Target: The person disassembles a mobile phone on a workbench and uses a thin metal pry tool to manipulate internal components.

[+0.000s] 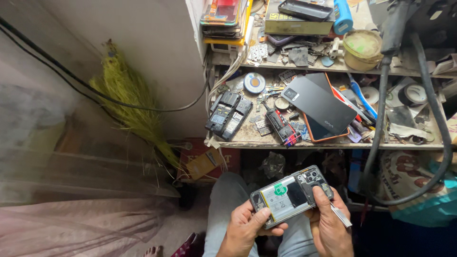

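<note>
Head view shows us seated at a cluttered workbench shelf (333, 143), looking down at our own two hands over our lap. We take the opened smartphone (290, 195) as our landmark: it lies tilted, back cover off, its white battery with a green sticker and its camera cluster exposed, held low in the picture, below the shelf's front edge.

Our left hand (245, 228) grips the phone's lower-left end, fingers curled together under the frame and the thumb (259, 219) pressed on its near edge. Our right hand (331, 228) clamps the phone's right end, thumb laid along the side by the camera cluster, fingers wrapped beneath. A thin metal tool (342, 215), perhaps tweezers, juts out from that hand just right of the phone; we cannot tell which fingers pinch it.

Above the phone, on the shelf, a dark phone back panel (319, 104) rests on an orange-rimmed case (328, 135). Up and left of the phone lie two small keypad handsets (228, 114), opened, side by side, and beyond them a round solder-wick reel (254, 83). Between the handsets and the back panel lies a red and black tool (283, 126). Far left of the phone, a straw broom (131, 104) leans on the wall. Right of the phone, a thick black hose (381, 109) hangs down past the shelf. Under the phone, our grey trouser knee (228, 195) shows.
</note>
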